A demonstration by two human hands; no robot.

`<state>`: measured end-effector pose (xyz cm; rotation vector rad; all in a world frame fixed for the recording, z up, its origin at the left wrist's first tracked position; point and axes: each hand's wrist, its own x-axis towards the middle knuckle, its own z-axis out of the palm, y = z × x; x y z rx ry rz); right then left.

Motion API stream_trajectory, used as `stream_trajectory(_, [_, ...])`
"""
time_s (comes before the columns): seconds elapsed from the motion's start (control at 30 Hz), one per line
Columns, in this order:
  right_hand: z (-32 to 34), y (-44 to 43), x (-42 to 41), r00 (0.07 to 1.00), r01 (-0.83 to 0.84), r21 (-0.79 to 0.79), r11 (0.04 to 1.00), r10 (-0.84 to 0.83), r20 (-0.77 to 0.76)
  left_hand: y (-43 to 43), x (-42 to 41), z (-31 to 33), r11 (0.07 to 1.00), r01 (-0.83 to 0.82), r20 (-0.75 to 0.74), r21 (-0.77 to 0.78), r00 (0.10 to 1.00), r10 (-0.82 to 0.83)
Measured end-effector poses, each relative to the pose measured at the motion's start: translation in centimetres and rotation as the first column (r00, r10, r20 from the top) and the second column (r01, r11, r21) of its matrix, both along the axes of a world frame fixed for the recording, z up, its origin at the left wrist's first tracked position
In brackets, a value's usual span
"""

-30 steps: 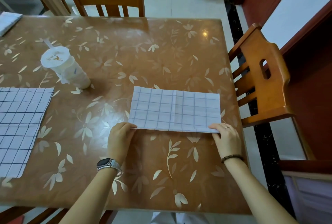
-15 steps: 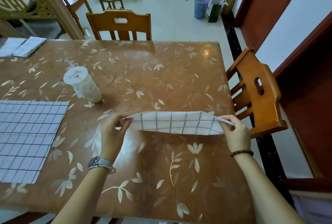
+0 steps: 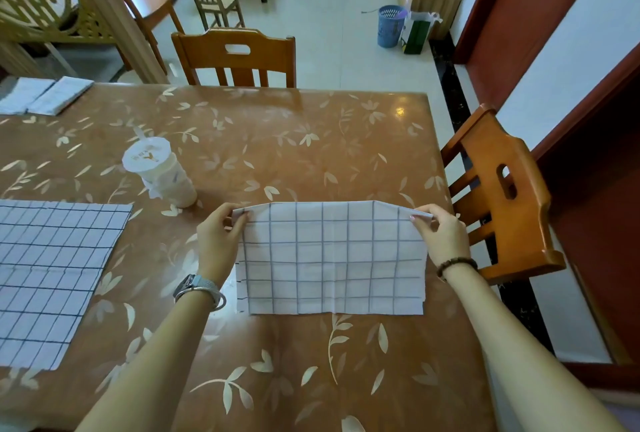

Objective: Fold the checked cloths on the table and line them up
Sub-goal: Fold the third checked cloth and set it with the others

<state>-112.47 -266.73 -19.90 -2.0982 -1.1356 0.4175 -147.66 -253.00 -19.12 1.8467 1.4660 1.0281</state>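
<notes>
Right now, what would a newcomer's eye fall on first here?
The checked cloth in the middle, its top corners pinched by the left hand and right hand. An unfolded cloth lies flat at the left, a lidded cup stands beyond the two, and folded cloths sit in the far left corner.

Left hand (image 3: 218, 241) and right hand (image 3: 441, 234), arms extended, pinch corners of the cloth (image 3: 332, 258).

Soft even daylight, a small glare spot on the glossy table (image 3: 400, 111), wide-angle bending at the edges.
</notes>
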Motion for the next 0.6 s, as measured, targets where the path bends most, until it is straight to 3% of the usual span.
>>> stream_trajectory(0.2, [-3.0,2.6,0.8,1.0,0.025,-0.127,0.992,-0.025,0.002,2.0,0.9,-3.7,0.992,-0.07,0.004,-0.106,0.997,0.071])
stream_trajectory(0.37, [-5.5,4.1,1.0,0.992,0.032,-0.112,0.993,-0.045,-0.116,3.2,1.4,-6.3,0.978,-0.081,0.028,-0.194,0.996,0.088])
stream_trajectory(0.6, [-7.8,4.9,1.6,0.995,0.02,-0.141,0.99,-0.034,-0.098,4.2,0.3,-9.3,0.964,-0.103,-0.023,-0.245,0.995,0.1])
